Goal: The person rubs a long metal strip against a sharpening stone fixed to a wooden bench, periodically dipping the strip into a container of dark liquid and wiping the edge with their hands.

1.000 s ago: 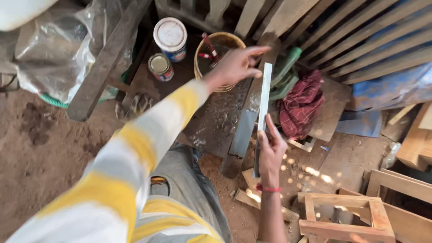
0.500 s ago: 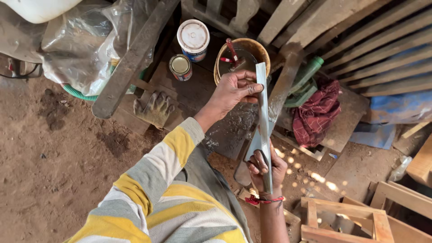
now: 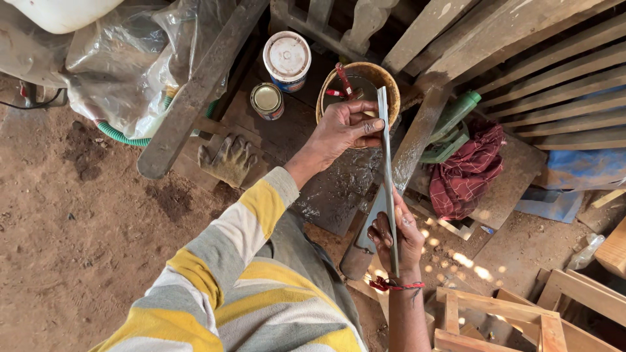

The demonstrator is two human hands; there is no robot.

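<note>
Metal strip (image 3: 388,189) held edge-on between both hands, long axis running away from the body — far end over the bowl (image 3: 352,78). Left hand (image 3: 342,129) pinches the far end, fingers closed on it; right hand (image 3: 398,238) grips the near end, nearer the body — glove (image 3: 228,160) lies apart.
</note>
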